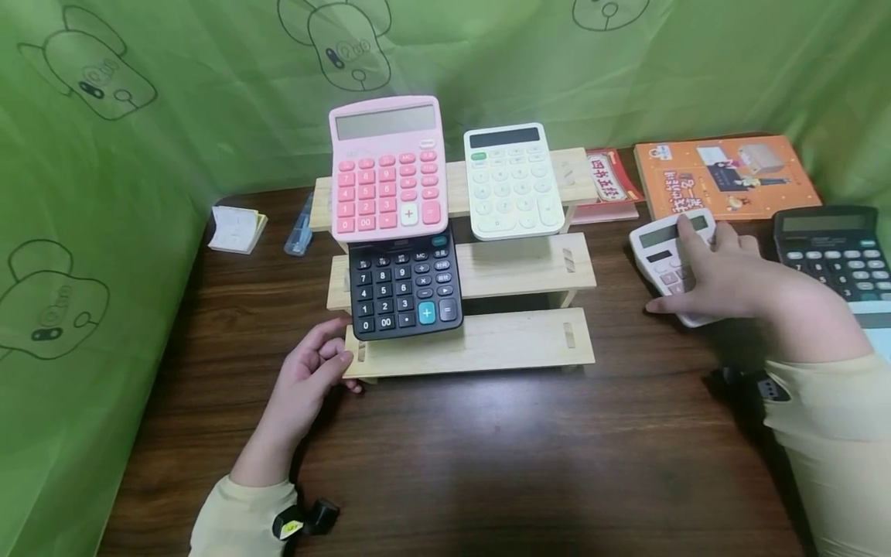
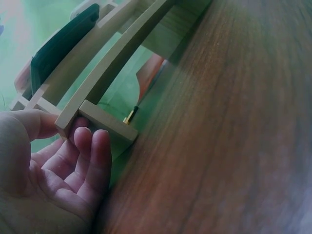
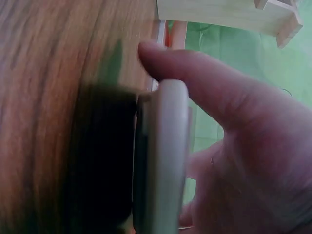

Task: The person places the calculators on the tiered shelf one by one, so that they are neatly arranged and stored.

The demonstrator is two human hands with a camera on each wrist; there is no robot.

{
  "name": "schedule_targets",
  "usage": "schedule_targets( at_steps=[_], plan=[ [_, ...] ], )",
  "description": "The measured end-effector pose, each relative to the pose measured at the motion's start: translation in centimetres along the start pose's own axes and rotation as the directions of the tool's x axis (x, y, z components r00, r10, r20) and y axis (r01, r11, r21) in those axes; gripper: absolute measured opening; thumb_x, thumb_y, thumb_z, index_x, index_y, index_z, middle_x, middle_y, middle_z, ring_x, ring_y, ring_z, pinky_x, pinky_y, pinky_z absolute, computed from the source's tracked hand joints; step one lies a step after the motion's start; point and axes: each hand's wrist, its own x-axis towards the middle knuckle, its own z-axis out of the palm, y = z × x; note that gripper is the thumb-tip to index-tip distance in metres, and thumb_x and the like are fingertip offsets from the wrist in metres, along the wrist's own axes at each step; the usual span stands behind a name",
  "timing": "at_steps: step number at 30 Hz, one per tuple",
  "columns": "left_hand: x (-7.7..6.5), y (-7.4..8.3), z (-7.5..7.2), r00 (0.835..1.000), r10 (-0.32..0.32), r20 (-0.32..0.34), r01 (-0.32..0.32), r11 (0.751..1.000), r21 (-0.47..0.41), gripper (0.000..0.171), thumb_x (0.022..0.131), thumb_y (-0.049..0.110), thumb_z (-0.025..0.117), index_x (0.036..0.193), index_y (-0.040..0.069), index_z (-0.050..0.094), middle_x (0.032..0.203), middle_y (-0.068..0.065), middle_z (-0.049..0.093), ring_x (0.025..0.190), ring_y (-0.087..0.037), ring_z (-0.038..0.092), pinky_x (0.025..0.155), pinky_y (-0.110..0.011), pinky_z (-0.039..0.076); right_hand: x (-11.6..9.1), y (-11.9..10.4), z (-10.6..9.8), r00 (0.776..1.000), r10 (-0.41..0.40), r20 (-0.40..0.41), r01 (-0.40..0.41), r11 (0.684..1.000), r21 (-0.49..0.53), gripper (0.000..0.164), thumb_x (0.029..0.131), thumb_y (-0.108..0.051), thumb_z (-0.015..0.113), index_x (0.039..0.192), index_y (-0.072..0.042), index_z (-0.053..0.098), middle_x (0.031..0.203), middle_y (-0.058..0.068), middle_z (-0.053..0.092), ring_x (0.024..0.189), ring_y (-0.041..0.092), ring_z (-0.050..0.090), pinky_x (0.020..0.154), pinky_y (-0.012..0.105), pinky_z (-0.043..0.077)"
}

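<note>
My left hand pinches the left front corner of a wooden three-step stand, thumb on top and a finger underneath in the left wrist view. On its top step lean a pink calculator and a pale green-white calculator. Below the pink one, a black calculator leans on the stand. At the right, my right hand holds a white calculator, thumb by its left edge and index finger over its display. A dark shadow lies under this calculator in the right wrist view.
A dark calculator lies right of my right hand, beside a light blue item. Behind are an orange book and a red book. A notepad and a blue clear object lie left. Green curtain surrounds the table.
</note>
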Motion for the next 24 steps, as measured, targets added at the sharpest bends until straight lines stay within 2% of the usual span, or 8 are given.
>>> schedule_targets(
  at_steps=[3,9,13,16,22,24],
  plan=[
    [-0.1,-0.1,0.0,1.000,-0.010,0.003,0.010,1.000,0.011,0.042,0.100,0.009,0.053,0.141,0.006,0.042,0.087,-0.019,0.058,0.065,-0.030,0.062,0.061,-0.041,0.058,0.1,0.0,-0.1,1.000,0.004,-0.003,-0.004,1.000,-0.010,0.138,0.064,-0.082,0.064,0.152,-0.013,-0.017,0.136,0.047,0.010,0.109,0.058,0.022,0.069,0.074,0.039],
    [-0.3,-0.1,0.0,1.000,-0.021,0.008,0.021,1.000,0.022,0.042,0.100,0.010,0.053,0.140,0.006,0.042,0.087,-0.020,0.058,0.065,-0.032,0.062,0.061,-0.041,0.058,-0.6,0.8,-0.9,0.999,-0.039,-0.009,0.039,0.999,-0.004,0.126,0.070,-0.072,0.069,0.155,-0.022,-0.009,0.141,0.041,0.015,0.115,0.059,0.023,0.075,0.078,0.033],
    [-0.3,-0.1,-0.1,1.000,-0.005,0.017,0.005,1.000,0.020,0.042,0.100,0.009,0.052,0.140,0.005,0.041,0.087,-0.020,0.058,0.065,-0.031,0.062,0.061,-0.041,0.058,-2.2,-0.7,-2.1,0.984,-0.137,-0.111,0.140,0.990,0.018,0.121,0.070,-0.063,0.077,0.157,-0.025,0.002,0.143,0.036,0.019,0.117,0.055,0.025,0.076,0.069,0.036],
    [-0.3,-0.2,-0.2,1.000,-0.004,0.018,0.003,1.000,0.020,0.042,0.100,0.009,0.052,0.141,0.006,0.041,0.087,-0.020,0.058,0.065,-0.029,0.062,0.061,-0.040,0.058,-3.7,-2.6,-2.9,0.949,-0.240,-0.205,0.250,0.968,0.020,0.119,0.065,-0.053,0.085,0.156,-0.025,0.014,0.145,0.032,0.022,0.120,0.051,0.027,0.079,0.063,0.035],
    [-0.1,-0.2,-0.3,1.000,0.002,0.020,-0.003,1.000,0.023,0.042,0.100,0.009,0.052,0.141,0.007,0.041,0.088,-0.020,0.057,0.065,-0.030,0.062,0.060,-0.040,0.058,-6.7,-5.5,-3.7,0.835,-0.430,-0.342,0.452,0.892,-0.017,0.119,0.052,-0.037,0.093,0.153,-0.023,0.030,0.141,0.024,0.033,0.113,0.040,0.034,0.077,0.045,0.032],
    [0.0,-0.2,-0.2,1.000,0.007,0.019,-0.008,1.000,0.021,0.042,0.100,0.009,0.052,0.140,0.005,0.041,0.087,-0.021,0.057,0.064,-0.031,0.061,0.060,-0.041,0.058,-7.4,-6.2,-3.8,0.802,-0.472,-0.365,0.495,0.868,-0.034,0.120,0.050,-0.036,0.093,0.152,-0.023,0.033,0.143,0.023,0.033,0.111,0.038,0.035,0.077,0.045,0.031]
  ],
)
